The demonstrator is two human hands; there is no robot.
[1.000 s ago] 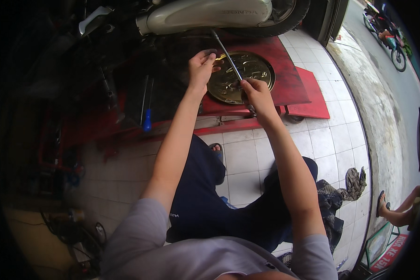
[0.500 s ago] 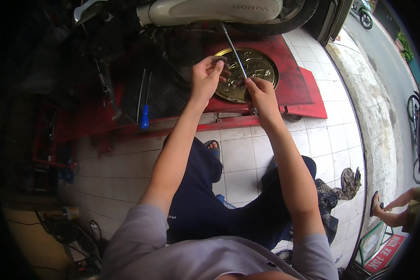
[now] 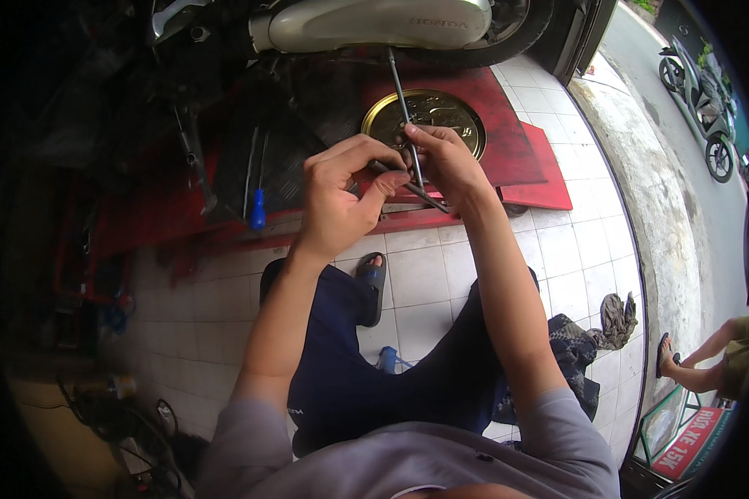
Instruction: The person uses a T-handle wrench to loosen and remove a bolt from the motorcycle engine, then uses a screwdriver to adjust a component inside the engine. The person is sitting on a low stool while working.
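A long T-handle wrench [image 3: 399, 87] slants from the underside of the silver cover [image 3: 366, 23] on a motor scooter down to my hands. My right hand [image 3: 451, 162] is closed around the lower shaft, the thumb lying along it. My left hand [image 3: 341, 187] pinches one end of the dark crossbar [image 3: 431, 200]. Just beyond my hands lies a round gold-coloured tray [image 3: 474, 137] with small metal parts in it, partly hidden by my fingers. Where the wrench tip meets the scooter is too small to make out.
The scooter stands over a red platform [image 3: 516, 141]. A blue-handled screwdriver [image 3: 258, 209] lies on its left part, beside a thin metal rod. A crumpled rag [image 3: 616, 320] is on the white tiles at right. Another person's legs [image 3: 699, 378] show near the street.
My left hand, open beside the wrench before, has come down onto the crossbar. My right hand has shifted left along the shaft, and the crossbar is now visible. The view has shifted slightly.
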